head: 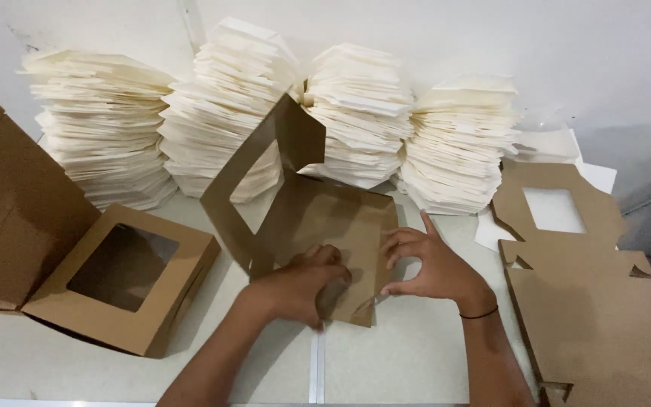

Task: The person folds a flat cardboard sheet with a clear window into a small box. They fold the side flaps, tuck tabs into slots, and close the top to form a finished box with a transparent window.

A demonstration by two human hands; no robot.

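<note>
Lying under both hands, the brown box blank; left hand curled pinching its front flap; right hand spread.

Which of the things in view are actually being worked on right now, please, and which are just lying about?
In hand:
- half-folded brown box blank, its windowed lid raised
- left hand and right hand, both pressing on its front edge

Lying about:
- finished brown window box, at left
- flat brown blanks, at right
- four stacks of cream card along the wall
- large brown carton, far left
</note>
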